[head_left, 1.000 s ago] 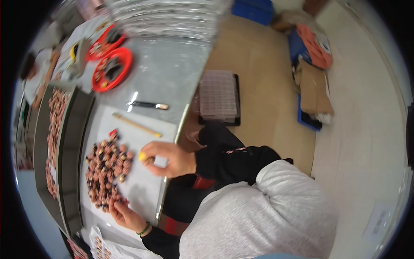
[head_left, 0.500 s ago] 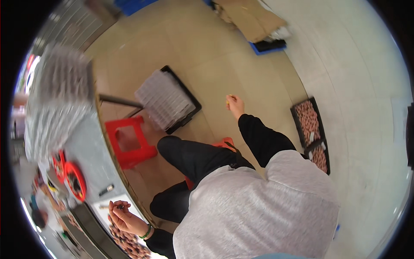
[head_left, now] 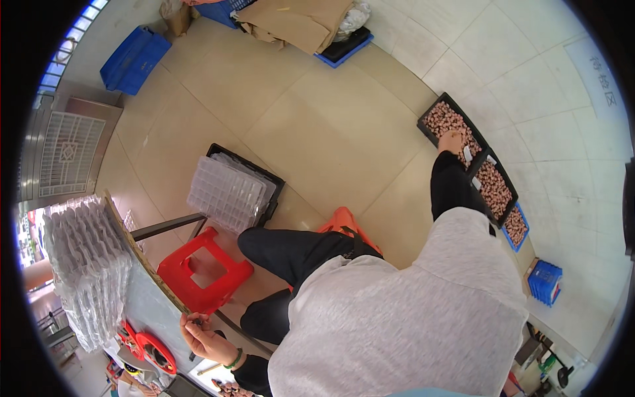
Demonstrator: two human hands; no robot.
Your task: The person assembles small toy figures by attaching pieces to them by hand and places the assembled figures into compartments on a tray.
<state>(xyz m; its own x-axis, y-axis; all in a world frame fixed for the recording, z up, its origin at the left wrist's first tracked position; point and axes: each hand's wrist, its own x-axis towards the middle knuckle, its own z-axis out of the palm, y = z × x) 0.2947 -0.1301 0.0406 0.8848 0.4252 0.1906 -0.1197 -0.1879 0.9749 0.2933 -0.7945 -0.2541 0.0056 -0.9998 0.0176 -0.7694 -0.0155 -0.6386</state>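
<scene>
Taking the red stool as my marker: off to its left, the stack of clear plastic trays is standing on the table edge, and just below the stool my left hand is resting at that edge, fingers curled in around something small and dark that I cannot make out. A second ago both my hands were over the pile of small brown pieces on the table; now I am twisting round, away from the bench. Well to the right of the stool, across the bare floor, my right hand is reaching down into a black tray full of small brown pieces, fingers bunched down among them; whether they are closing on any I cannot tell. More such trays are lying in a row beyond it. I judge that I am fetching a fresh handful to carry back to the table.
</scene>
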